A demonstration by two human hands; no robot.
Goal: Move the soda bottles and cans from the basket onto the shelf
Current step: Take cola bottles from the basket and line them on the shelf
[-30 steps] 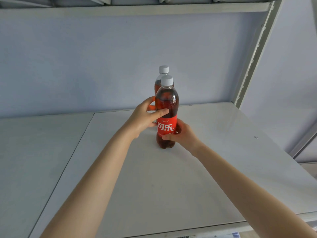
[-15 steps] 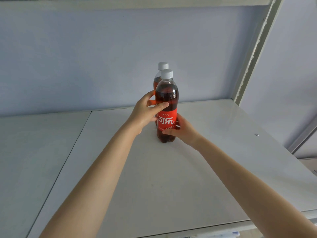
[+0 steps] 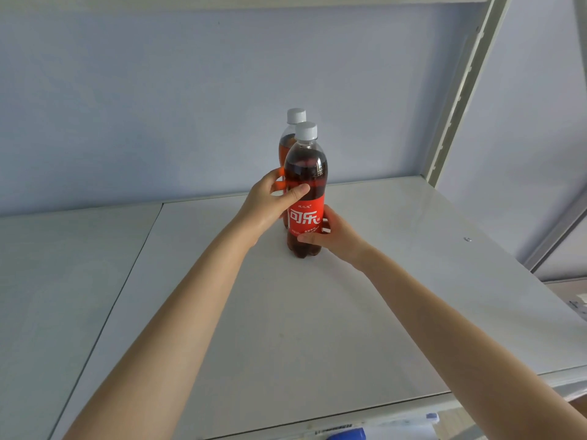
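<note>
Both the left hand and the right hand grip a dark cola plastic bottle with red label, upright on the white metal shelf, just before a second white-capped bottle.

The white shelf has a seam running front to back on its left part. Right of the seam, toward the back, two cola bottles stand upright: the front bottle just before the rear bottle. A small screw sits near the right edge.
</note>
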